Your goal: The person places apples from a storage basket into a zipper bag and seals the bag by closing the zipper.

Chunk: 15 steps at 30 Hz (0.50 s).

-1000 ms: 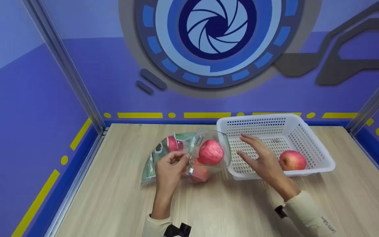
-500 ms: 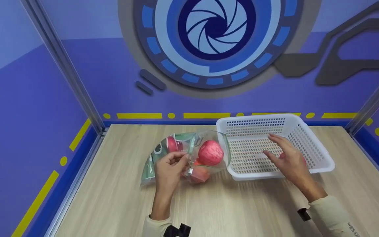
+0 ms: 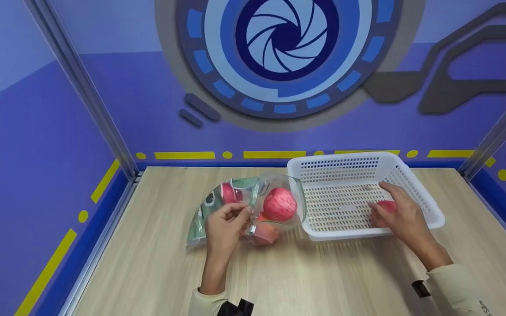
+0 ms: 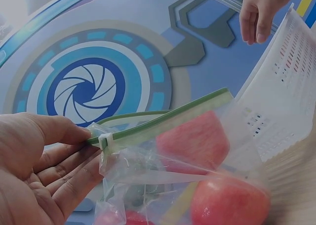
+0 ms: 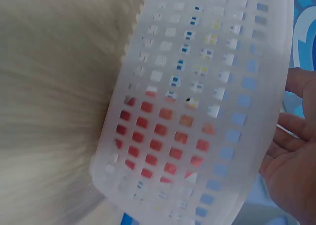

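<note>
My left hand (image 3: pixel 224 226) pinches the green zip edge of a clear-and-green plastic zip bag (image 3: pixel 200 228), near a small white slider (image 4: pixel 102 140). The bag lies with its mouth towards the right. Inside it are several red apples (image 3: pixel 280 204); another apple (image 4: pixel 229 200) shows low in the bag in the left wrist view. Over the right part of a white basket (image 3: pixel 438 218), my right hand (image 3: pixel 406 219) hangs with thumb and fingers spread above a red apple (image 3: pixel 387 206). That hand partly hides the apple, which shows red through the basket's holes in the right wrist view.
The basket's left rim stands against the bag's open end. Beneath both is a pale wood table (image 3: pixel 147 281). Blue and purple printed panels (image 3: pixel 117 96) with metal posts (image 3: pixel 99 109) close off the back and sides.
My right hand has moved right, away from the bag's mouth, to above the apple in the basket. My left hand and the bag have hardly moved.
</note>
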### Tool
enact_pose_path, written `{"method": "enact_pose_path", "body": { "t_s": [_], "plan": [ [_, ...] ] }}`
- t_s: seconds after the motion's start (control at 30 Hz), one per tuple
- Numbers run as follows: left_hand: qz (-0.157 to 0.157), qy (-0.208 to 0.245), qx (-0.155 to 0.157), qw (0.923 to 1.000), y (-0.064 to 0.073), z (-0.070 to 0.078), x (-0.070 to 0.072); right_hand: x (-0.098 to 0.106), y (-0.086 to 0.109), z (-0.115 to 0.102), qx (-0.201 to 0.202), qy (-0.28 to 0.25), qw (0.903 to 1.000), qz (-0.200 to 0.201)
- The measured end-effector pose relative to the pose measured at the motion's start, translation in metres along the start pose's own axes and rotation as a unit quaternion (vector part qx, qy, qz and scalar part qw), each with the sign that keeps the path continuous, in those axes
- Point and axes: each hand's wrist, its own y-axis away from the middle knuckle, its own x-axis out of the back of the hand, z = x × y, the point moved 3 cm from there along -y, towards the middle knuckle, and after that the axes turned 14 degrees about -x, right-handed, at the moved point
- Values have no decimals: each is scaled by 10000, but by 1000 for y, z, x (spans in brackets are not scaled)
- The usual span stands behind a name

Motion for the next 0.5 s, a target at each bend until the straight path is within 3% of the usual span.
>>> {"method": "enact_pose_path", "body": {
  "t_s": [0.5],
  "plan": [
    [-43,-100,-150,9998,2,1,0,11,-5,33,-933,548,9910,-783]
  ]
}}
